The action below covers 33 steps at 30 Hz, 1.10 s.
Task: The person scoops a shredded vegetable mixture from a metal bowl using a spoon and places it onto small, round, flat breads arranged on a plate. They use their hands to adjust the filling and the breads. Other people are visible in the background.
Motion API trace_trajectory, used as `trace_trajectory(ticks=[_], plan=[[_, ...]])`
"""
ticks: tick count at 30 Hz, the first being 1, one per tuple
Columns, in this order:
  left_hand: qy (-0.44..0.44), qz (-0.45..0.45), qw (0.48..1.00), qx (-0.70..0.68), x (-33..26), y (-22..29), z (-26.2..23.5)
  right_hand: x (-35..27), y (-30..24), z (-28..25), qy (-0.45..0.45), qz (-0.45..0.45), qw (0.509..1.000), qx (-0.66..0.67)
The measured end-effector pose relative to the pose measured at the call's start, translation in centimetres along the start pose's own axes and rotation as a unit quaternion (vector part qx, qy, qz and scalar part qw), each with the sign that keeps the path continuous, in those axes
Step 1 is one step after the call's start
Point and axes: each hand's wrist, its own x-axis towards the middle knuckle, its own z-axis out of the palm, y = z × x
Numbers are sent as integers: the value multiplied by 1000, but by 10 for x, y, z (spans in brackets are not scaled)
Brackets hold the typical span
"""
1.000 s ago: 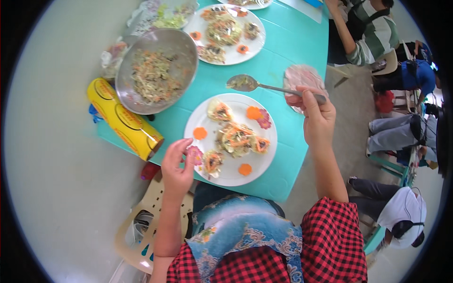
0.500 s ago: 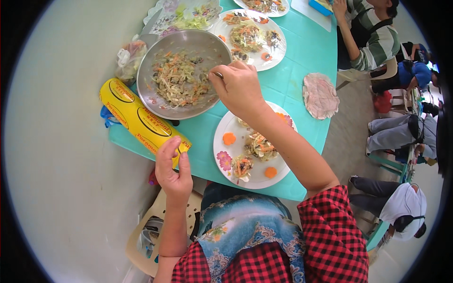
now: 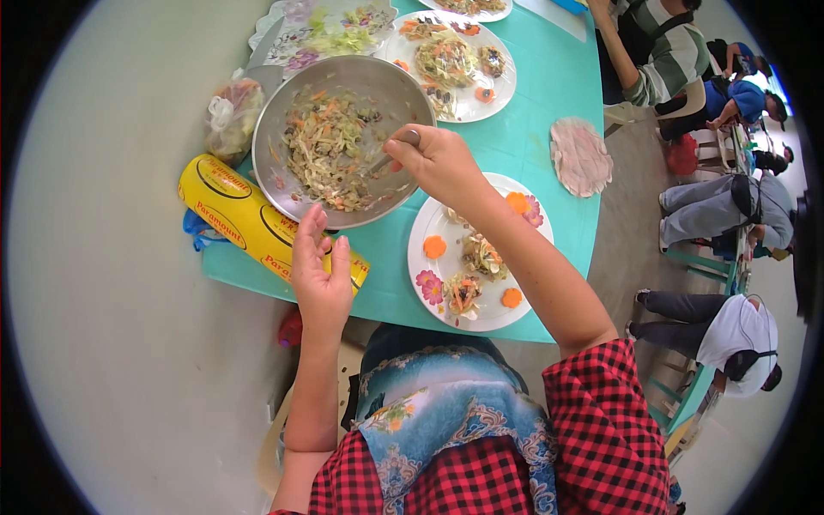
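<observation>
My right hand (image 3: 439, 165) is closed round a metal spoon (image 3: 412, 137), its handle end showing above the fingers. The spoon's lower part points into a steel mixing bowl (image 3: 403, 90), which holds shredded vegetable mix (image 3: 330, 146) with cabbage and carrot strips. My left hand (image 3: 322, 270) is open and empty, its fingers raised close to the bowl's near rim. Under my right forearm lies a white flowered plate (image 3: 438, 296) with small mounds of the mix (image 3: 482, 256) and carrot slices (image 3: 434, 247).
A yellow wrap box (image 3: 232, 210) lies left of the bowl, by a tied plastic bag (image 3: 233, 120) of vegetables. Behind stand a filled white plate (image 3: 506, 73) and a flowered tray (image 3: 283, 39) with a knife. A cloth (image 3: 581, 156) lies right on the green table (image 3: 532, 129). Other people are at the right.
My left hand has moved up toward the bowl's rim. My right hand has shifted slightly right and down with the spoon. The view has shifted a little.
</observation>
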Motion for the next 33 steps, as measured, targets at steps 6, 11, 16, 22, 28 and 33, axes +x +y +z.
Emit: trace_trajectory(ticks=[6, 11, 16, 22, 28, 33], plan=[[12, -5, 999, -34, 4, -9, -6, 1, -1, 7, 11, 51, 998, 21], [29, 6, 997, -71, 2, -16, -3, 0, -3, 14, -14, 61, 994, 86], [32, 8, 995, -99, 4, -14, -4, 1, -3, 8, -23, 124, 971, 201], [49, 34, 989, -136, 3, -18, -5, 4, -7, 4, -19, 245, 927, 284], [96, 75, 983, -136, -2, -19, -1, 5, 9, -12, 7, 290, 882, 372], [120, 83, 987, -63, -5, -15, -4, 0, 17, -40, 46, 250, 863, 437]])
